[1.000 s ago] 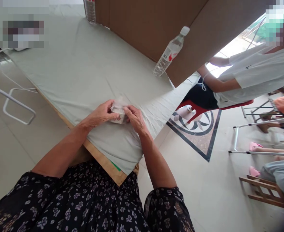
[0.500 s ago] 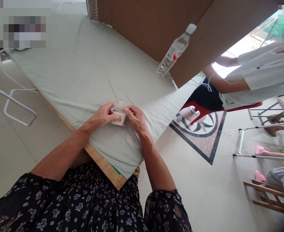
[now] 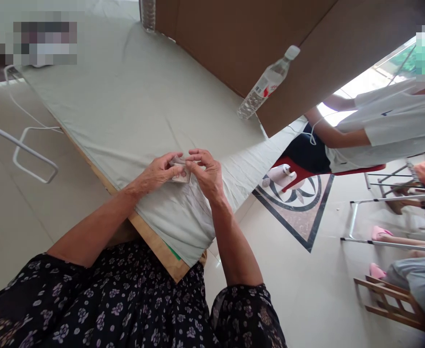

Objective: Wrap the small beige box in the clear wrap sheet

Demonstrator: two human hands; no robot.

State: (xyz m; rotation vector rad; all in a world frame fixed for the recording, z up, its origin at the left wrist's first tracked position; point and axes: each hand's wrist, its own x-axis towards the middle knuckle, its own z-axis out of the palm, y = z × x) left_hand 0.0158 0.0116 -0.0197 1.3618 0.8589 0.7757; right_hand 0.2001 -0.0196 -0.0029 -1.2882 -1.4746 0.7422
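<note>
My left hand (image 3: 161,170) is closed around a small pale box (image 3: 181,175) with a pinkish round print on its side. The thumb lies along the front face and the fingers reach behind. Something clear and thin, like plastic film, shows at the box's top, but it is too blurred to make out. My right hand (image 3: 205,171) has its thumb against the box's upper right corner, with the fingers bent just above it. Both hands are over the cloth-covered table (image 3: 125,111), close to its near corner.
A clear plastic bottle (image 3: 266,87) with a white cap stands by a large brown cardboard box (image 3: 230,43). On the right a person in a white shirt (image 3: 397,121) sits on a red stool (image 3: 295,176). White cables (image 3: 31,113) hang at the left.
My right fingers have lifted and spread a little above the box, the thumb staying at its corner. The clear piece above the box shows less. The whole view has shifted slightly.
</note>
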